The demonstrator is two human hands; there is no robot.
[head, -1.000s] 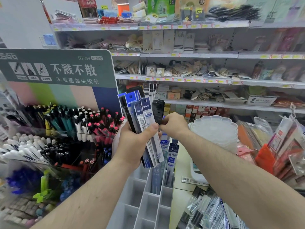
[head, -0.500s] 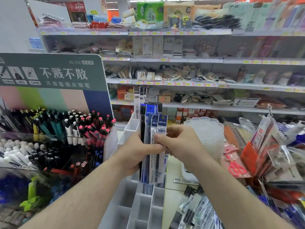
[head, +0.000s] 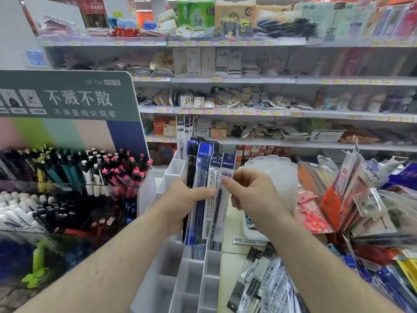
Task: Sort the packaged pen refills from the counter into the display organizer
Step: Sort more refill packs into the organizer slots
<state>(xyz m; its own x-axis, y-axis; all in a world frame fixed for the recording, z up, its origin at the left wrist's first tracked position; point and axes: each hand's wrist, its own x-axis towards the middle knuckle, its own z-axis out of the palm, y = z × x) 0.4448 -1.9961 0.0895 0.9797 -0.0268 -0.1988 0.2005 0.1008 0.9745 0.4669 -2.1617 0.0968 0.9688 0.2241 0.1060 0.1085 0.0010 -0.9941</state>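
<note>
My left hand (head: 180, 202) grips a fanned bunch of packaged pen refills (head: 200, 195) upright above the white display organizer (head: 194, 281). My right hand (head: 252, 195) pinches the rightmost packet (head: 220, 213), a clear sleeve with a blue header and a dark refill inside. A few packets (head: 184, 136) stand in a far slot of the organizer. More loose refill packets (head: 266, 283) lie heaped on the counter at the lower right.
A pen display (head: 67, 177) with a green sign (head: 67, 98) fills the left. A white scalloped tray stack (head: 277, 175) stands behind my right hand. Hanging packaged goods (head: 361, 195) crowd the right. Store shelves (head: 225, 111) run across the back.
The bunch went from tilted left to upright over the organizer. My right hand came forward from behind it and now pinches the rightmost packet. The view shifted slightly.
</note>
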